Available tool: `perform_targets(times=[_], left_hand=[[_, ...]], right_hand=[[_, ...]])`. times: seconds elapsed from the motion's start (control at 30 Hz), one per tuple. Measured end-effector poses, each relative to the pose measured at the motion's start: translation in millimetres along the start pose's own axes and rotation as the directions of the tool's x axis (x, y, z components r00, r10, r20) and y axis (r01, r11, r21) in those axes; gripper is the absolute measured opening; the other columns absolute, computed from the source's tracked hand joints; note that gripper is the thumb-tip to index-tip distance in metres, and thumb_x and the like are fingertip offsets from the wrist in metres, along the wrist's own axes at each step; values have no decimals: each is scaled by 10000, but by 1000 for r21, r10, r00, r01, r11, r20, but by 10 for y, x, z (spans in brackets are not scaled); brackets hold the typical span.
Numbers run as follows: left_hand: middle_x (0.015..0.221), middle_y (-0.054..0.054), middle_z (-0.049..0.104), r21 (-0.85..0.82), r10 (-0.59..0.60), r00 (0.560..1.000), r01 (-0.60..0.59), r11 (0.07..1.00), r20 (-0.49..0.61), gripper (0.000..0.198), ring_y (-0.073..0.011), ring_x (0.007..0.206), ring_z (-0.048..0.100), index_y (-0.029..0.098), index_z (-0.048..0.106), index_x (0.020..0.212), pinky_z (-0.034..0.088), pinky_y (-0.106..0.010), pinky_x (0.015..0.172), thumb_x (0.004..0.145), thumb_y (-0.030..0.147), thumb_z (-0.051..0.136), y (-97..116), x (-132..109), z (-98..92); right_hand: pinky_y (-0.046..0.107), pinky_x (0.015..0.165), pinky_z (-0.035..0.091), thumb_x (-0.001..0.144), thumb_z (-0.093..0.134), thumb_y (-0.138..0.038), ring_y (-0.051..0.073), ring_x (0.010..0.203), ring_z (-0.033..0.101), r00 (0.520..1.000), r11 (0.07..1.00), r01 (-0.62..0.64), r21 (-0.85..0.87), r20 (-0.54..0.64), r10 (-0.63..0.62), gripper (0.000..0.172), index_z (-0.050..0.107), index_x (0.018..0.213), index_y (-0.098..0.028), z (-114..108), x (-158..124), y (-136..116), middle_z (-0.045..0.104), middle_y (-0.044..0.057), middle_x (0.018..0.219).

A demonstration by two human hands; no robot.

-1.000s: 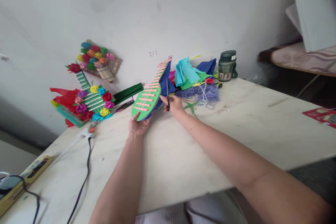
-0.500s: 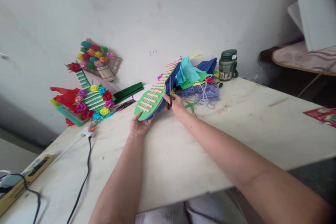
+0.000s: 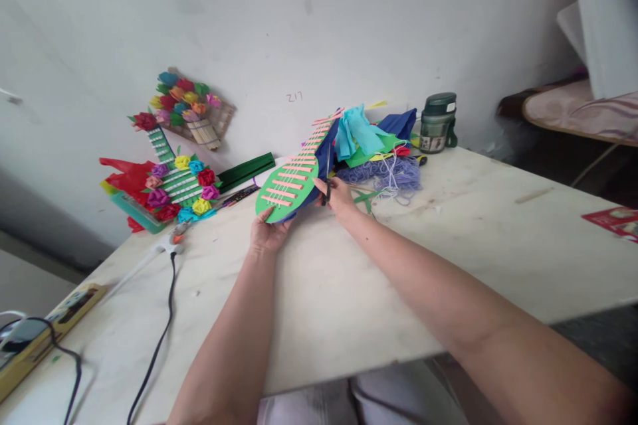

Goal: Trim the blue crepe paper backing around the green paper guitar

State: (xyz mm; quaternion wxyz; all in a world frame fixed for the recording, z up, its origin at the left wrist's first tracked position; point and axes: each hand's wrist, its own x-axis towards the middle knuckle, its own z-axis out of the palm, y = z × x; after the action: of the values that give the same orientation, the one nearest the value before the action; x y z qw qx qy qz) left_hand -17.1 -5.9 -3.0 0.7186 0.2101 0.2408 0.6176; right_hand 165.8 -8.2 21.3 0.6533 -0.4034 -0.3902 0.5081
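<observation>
One green paper lute (image 3: 289,187) with pink strips is held tilted above the far middle of the counter (image 3: 349,292). The left hand (image 3: 268,236) pinches its round lower end. The right hand (image 3: 339,196) is closed around one pair of scissors (image 3: 327,190) at the lute's edge. Behind are one purple yarn bundle (image 3: 393,174) and one green bottle (image 3: 437,123). Two flower crafts (image 3: 177,187) are at the far left edge.

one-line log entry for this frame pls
left hand: grips green craft guitar base | right hand: holds scissors at its edge | above table

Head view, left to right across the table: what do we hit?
glue gun, flower craft, left hand holding green cutout, right hand with scissors, purple yarn, green bottle, red leaflet
</observation>
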Motion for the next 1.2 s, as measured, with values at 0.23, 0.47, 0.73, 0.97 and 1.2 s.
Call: perform_targets(times=[0.23,0.47,0.73,0.97,1.2], left_hand=[[999,-105,702,-23,63,998,-63,998,1,484,-263,947,660,156,483,1283,548,-418,814,807,71,457,-76,27,77],[1065,-113,686,-91,80,996,-75,993,45,481,-259,1011,636,154,467,1301,534,-396,850,825,81,449,-167,20,169],[958,-87,711,-90,176,984,-178,980,-31,424,-213,900,674,142,506,1243,534,-355,835,829,61,459,-177,-42,285],[921,-133,708,2,105,994,-105,994,21,424,-259,889,675,100,488,1267,542,-386,803,845,134,467,-200,-26,245],[892,-178,702,124,-90,995,84,989,43,476,-280,864,681,63,413,1338,571,-315,611,908,264,384,-179,-53,214]], right_hand=[[157,273,286,614,768,-426,74,368,506,1000,1000,-15,-5,6,15,402,504,785,-176,71,-20,107,501,-64,510],[183,350,433,589,762,-450,68,379,500,999,999,36,5,34,-37,426,506,792,-178,91,18,302,503,-82,523],[182,359,423,653,740,-332,79,359,499,997,996,77,41,-25,-76,356,528,896,-181,136,-70,290,514,-95,486],[140,292,235,702,675,-169,83,393,553,996,989,-44,145,-65,53,278,516,930,-166,184,-120,139,624,-30,601],[147,315,253,643,587,-40,71,380,519,996,973,-40,227,-66,56,295,516,907,-152,139,-84,72,584,-56,534]])
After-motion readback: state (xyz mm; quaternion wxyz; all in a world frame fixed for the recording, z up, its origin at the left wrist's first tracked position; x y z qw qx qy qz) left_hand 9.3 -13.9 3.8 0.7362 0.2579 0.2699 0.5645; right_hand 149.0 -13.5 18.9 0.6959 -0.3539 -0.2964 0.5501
